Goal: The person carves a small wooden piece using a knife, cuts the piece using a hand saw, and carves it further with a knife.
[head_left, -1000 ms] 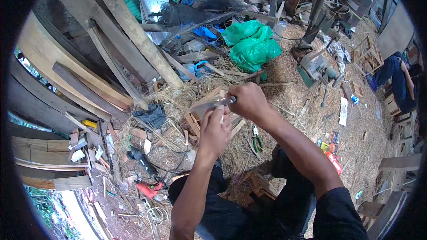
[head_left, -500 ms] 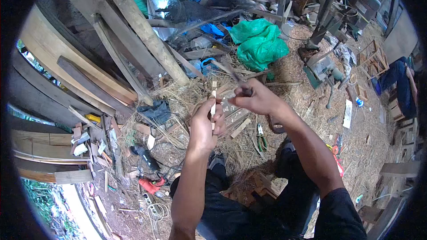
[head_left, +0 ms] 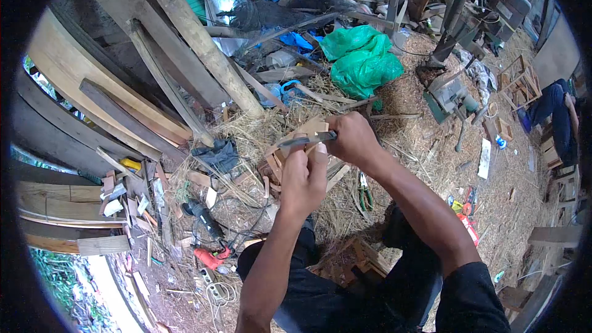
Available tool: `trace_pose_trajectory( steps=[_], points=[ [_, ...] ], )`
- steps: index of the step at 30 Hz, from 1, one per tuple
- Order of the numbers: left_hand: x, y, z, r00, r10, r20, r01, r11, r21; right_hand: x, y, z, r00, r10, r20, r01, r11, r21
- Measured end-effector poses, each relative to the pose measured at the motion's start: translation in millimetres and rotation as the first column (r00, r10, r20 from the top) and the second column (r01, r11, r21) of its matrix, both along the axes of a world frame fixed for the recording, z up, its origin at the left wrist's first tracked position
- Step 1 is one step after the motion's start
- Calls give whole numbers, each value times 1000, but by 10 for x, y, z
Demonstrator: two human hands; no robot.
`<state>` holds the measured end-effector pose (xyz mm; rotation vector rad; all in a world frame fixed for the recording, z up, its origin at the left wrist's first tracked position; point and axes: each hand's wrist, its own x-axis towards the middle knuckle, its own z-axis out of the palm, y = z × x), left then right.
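My right hand (head_left: 354, 140) is closed around the handle of a knife (head_left: 306, 139), whose grey blade points left over the thumb and fingertips of my left hand (head_left: 303, 185). My left hand pinches a small pale wood piece (head_left: 319, 128). The piece's end shows just beyond the blade, and the blade overlaps it in this view. Both hands are held above the straw-covered ground in front of my knees. Beneath and behind them lie several pale wooden pieces (head_left: 275, 161), partly hidden by my left hand.
Pliers (head_left: 365, 195) with green handles lie below my right forearm. A dark angle grinder (head_left: 202, 218), a red power tool (head_left: 211, 257) and a power strip (head_left: 213, 291) with a cord are at left. A green plastic sheet (head_left: 365, 61) lies ahead. At far right sits another person (head_left: 550, 111).
The knife has swung from pointing up and away to lying across the wood piece at my left fingertips. My left hand has shifted slightly right and turned; the hands are closer together.
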<state>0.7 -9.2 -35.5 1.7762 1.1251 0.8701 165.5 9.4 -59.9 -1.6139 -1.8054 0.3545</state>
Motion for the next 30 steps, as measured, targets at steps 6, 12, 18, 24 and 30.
trace_pose_trajectory(
  steps=[6,12,18,24,30],
  points=[
    [140,-64,-33,994,63,94,-70,995,75,29,102,-146,996,-81,27,78,993,93],
    [188,-13,59,977,187,99,-199,972,124,-107,173,-169,987,52,-152,-73,988,-138],
    [16,147,-1,930,175,324,-105,970,-220,5,172,-24,860,232,-455,-315,942,-115],
    [-9,139,163,837,142,529,140,878,-458,-37,66,160,947,193,-255,-222,971,-90],
    [-65,105,158,942,-81,325,161,961,-226,14,18,230,983,157,-97,-167,980,-109]
  ],
)
